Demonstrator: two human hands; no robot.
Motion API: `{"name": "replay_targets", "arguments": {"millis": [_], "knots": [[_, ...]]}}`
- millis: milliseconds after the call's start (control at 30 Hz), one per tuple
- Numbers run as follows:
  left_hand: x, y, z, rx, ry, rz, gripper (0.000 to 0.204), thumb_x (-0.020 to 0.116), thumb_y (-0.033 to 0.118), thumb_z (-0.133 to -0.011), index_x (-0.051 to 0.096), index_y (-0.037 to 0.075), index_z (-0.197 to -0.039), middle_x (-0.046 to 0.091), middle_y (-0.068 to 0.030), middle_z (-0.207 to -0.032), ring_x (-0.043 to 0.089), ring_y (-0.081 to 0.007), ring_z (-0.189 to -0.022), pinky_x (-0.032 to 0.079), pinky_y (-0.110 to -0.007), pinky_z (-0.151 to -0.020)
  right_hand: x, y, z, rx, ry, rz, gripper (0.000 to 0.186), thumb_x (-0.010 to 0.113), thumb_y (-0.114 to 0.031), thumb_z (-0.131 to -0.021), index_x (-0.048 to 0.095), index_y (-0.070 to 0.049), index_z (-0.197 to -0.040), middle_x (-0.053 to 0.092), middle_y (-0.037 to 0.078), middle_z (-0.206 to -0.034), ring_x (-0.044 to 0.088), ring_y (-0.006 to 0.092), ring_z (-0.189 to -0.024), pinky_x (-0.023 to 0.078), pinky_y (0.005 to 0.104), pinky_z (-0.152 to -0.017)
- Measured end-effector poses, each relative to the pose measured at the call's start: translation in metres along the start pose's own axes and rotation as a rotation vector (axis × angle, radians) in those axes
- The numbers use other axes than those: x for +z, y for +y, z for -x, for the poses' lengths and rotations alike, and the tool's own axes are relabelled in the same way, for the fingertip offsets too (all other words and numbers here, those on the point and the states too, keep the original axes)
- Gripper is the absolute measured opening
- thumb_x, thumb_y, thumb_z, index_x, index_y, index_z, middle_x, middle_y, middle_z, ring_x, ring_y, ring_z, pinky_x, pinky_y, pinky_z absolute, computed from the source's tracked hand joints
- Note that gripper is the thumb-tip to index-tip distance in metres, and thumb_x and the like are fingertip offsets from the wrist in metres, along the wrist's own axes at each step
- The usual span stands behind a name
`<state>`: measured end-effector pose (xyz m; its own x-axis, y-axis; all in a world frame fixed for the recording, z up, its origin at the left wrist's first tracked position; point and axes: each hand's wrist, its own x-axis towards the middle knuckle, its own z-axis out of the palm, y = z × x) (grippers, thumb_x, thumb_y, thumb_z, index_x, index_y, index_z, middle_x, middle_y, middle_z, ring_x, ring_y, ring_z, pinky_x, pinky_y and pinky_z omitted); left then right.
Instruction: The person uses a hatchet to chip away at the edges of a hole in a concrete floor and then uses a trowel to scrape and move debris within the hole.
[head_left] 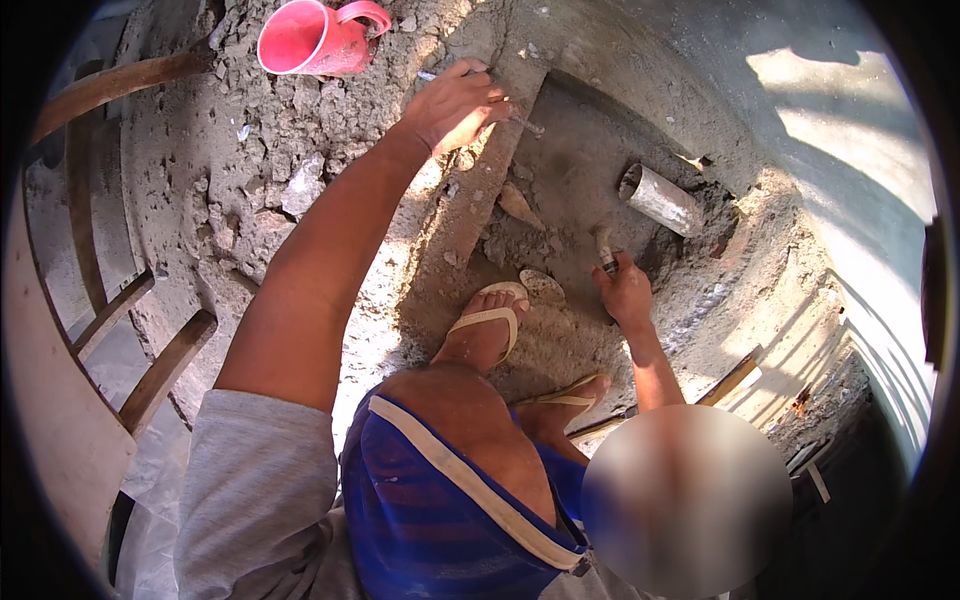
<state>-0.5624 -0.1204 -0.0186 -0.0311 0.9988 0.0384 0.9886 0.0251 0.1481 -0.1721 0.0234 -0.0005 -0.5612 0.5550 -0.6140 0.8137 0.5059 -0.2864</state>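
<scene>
My left hand [462, 108], reaching to the upper middle, is closed around a thin rod [528, 126] whose ends stick out on both sides of the fist. It hovers over or rests on a raised mortar edge [488, 165]; I cannot tell which. Lower right, my right hand [627, 290] grips a short tan-handled tool [603, 242]; its working end cannot be made out. Beside that hand, a short pale pipe [662, 200] protrudes from the grey floor of the recess [575, 140]. A pointed tan piece [520, 207] and a flat round piece [542, 288] lie nearby.
A pink mug [318, 40] lies tipped on rough rubble at the top left. Curved wooden slats [165, 370] stand along the left. My sandalled feet [488, 322] are by the recess. A plastered wall [850, 130] rises at right. A blurred patch covers the lower right.
</scene>
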Motion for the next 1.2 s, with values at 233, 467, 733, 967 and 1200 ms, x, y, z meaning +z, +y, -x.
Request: {"name": "replay_targets", "arguments": {"millis": [233, 467, 733, 967, 1200], "knots": [[0.002, -0.01, 0.004, -0.031, 0.044, -0.025, 0.03, 0.067, 0.015, -0.083, 0.074, 0.019, -0.111, 0.07, 0.0005, -0.112, 0.06, -0.0193, -0.113, 0.04, -0.034, -0.112, 0.048, -0.012, -0.1, -0.054, 0.079, 0.013, 0.04, 0.07, -0.033, -0.09, 0.061, -0.008, -0.119, 0.072, 0.023, -0.097, 0.068, 0.044, -0.094, 0.054, 0.0536, -0.079], [0.011, -0.01, 0.002, 0.039, 0.17, -0.022, 0.016, 0.073, 0.02, -0.082, 0.075, 0.024, -0.097, 0.074, 0.0019, -0.111, 0.063, -0.0183, -0.104, 0.045, -0.036, -0.105, 0.051, -0.012, -0.156, -0.137, -0.121, 0.253, 0.035, 0.061, -0.029, -0.093, 0.06, -0.016, -0.126, 0.072, 0.021, -0.108, 0.068, 0.0412, -0.102, 0.054, 0.0521, -0.085], [0.031, -0.023, 0.014, -0.039, 0.223, 0.41, 0.02, 0.07, 0.021, -0.089, 0.073, 0.009, -0.106, 0.069, -0.0065, -0.121, 0.06, -0.0301, -0.115, 0.049, -0.037, -0.104, 0.112, 0.007, -0.126, -0.37, -0.398, 0.499, 0.038, 0.053, -0.016, -0.095, 0.061, -0.024, -0.131, 0.073, 0.016, -0.109, 0.071, 0.0362, -0.101, 0.057, 0.0472, -0.083], [0.017, -0.017, 0.008, 0.086, 0.175, 0.029, 0.03, 0.078, 0.016, -0.074, 0.073, 0.022, -0.103, 0.073, -0.0013, -0.113, 0.062, -0.0234, -0.109, 0.045, -0.04, -0.107, 0.131, 0.011, -0.105, -0.317, -0.433, 0.365, 0.034, 0.053, -0.017, -0.095, 0.063, -0.017, -0.128, 0.071, 0.018, -0.112, 0.07, 0.0354, -0.103, 0.057, 0.047, -0.085], [0.008, -0.017, 0.003, 0.086, 0.091, 0.055, 0.04, 0.077, 0.013, -0.073, 0.069, 0.022, -0.111, 0.073, -0.0027, -0.113, 0.063, -0.0232, -0.109, 0.044, -0.041, -0.108, 0.103, 0.014, -0.099, -0.353, -0.437, 0.177, 0.051, 0.072, -0.023, -0.082, 0.062, -0.015, -0.131, 0.071, 0.019, -0.108, 0.068, 0.0373, -0.103, 0.054, 0.0468, -0.09]]}}
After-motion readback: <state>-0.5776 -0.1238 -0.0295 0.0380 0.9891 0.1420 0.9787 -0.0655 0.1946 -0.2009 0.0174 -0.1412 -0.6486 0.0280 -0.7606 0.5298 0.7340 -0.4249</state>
